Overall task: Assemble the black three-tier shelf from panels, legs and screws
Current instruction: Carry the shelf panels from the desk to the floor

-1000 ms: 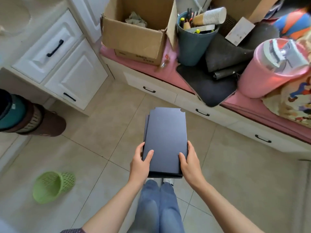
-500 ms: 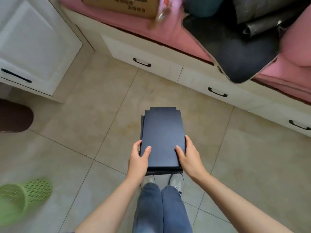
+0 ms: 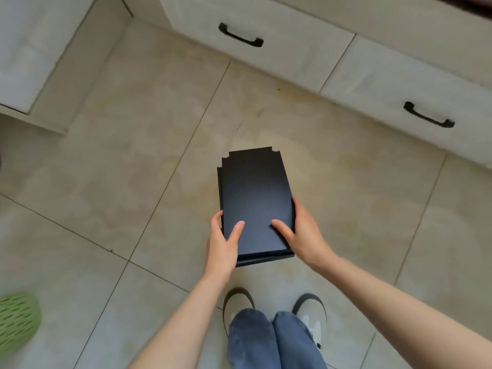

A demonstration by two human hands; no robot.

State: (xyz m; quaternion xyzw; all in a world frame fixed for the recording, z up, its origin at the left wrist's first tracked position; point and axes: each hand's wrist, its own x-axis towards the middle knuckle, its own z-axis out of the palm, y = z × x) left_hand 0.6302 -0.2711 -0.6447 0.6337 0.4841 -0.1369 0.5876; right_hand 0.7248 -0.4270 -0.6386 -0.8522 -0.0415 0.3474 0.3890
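While both hands grip | left hand [image 3: 223, 245], right hand [image 3: 300, 230] | black panels [image 3: 255, 198], seemingly two or three

The black panels [image 3: 254, 193] look smooth and matt, with a faint sheen; the floor [image 3: 138, 145] is glossy beige tile; the drawer fronts [image 3: 292, 41] are pale painted wood with dark metal handles [image 3: 241, 38]; the green basket [image 3: 16, 323] is perforated plastic; the trousers [image 3: 266, 342] are blue denim

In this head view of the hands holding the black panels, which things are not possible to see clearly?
- Black panels: the top one covers the rest, so their number is unclear.
- Left hand and right hand: fingers beneath the stack are hidden.
- Legs and screws: none in view.
- Green basket: cut by the left edge, blurred.
- Drawer fronts: blurred.
- Shoes: partly hidden by jeans.
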